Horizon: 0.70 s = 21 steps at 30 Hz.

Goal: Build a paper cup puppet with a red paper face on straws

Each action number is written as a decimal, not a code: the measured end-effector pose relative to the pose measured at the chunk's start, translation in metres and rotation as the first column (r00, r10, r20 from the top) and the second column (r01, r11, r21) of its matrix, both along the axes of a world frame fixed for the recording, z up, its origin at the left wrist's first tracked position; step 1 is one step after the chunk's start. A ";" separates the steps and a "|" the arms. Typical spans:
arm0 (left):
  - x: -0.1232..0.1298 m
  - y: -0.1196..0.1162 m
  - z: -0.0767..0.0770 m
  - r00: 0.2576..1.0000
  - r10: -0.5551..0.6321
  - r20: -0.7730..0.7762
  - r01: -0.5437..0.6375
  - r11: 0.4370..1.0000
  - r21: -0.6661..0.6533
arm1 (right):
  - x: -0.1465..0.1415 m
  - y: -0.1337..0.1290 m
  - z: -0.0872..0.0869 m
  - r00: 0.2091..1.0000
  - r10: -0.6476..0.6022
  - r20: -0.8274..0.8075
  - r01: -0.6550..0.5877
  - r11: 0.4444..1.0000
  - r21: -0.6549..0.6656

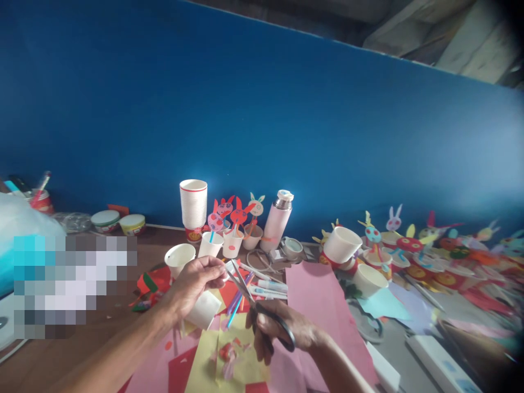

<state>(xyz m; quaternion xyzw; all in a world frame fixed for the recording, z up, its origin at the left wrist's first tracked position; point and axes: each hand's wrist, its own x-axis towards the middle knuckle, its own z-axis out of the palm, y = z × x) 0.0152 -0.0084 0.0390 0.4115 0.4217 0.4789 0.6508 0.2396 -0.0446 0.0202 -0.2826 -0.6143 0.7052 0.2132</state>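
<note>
My right hand (pixel 280 327) grips black-handled scissors (pixel 256 308), their blades pointing up and left and parted a little. At the blade tips, my left hand (pixel 200 278) pinches a small whitish piece (pixel 230 267), too small to make out well. Beneath both hands lie yellow paper (pixel 249 363) with pink and red scraps (pixel 230 352) on it. A white paper cup (pixel 204 310) is tipped over just below my left hand. Purple and blue straws (pixel 237 303) and pens (pixel 268 289) lie behind the scissors.
Stacked cups (pixel 194 204), a pink thermos (pixel 277 221) and rabbit-topped cups (pixel 232 243) stand by the blue wall (pixel 245 125). Pink paper (pixel 321 311) covers the table right of centre. Several decorated cups (pixel 423 270) crowd the right. Two tubs (pixel 132 224) sit at back left.
</note>
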 end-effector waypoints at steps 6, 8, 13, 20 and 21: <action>0.002 0.000 0.001 0.997 -0.032 -0.066 0.035 0.999 0.036 | -0.013 -0.005 -0.005 0.999 -0.050 -0.011 0.050 0.998 0.026; 0.002 -0.001 0.001 0.995 -0.049 -0.089 0.052 0.998 0.040 | -0.017 -0.005 -0.010 0.997 -0.072 -0.004 0.072 0.996 0.045; 0.004 -0.004 0.002 0.988 -0.085 -0.133 0.090 0.995 0.035 | -0.027 -0.008 -0.018 0.991 -0.130 -0.015 0.131 0.986 0.102; 0.001 -0.004 0.005 0.985 -0.114 -0.132 0.115 0.993 -0.004 | -0.034 -0.013 -0.011 0.978 -0.207 0.036 0.202 0.972 0.117; 0.001 -0.004 0.005 0.985 -0.114 -0.129 0.114 0.993 -0.007 | -0.034 -0.013 -0.011 0.976 -0.214 0.045 0.208 0.971 0.115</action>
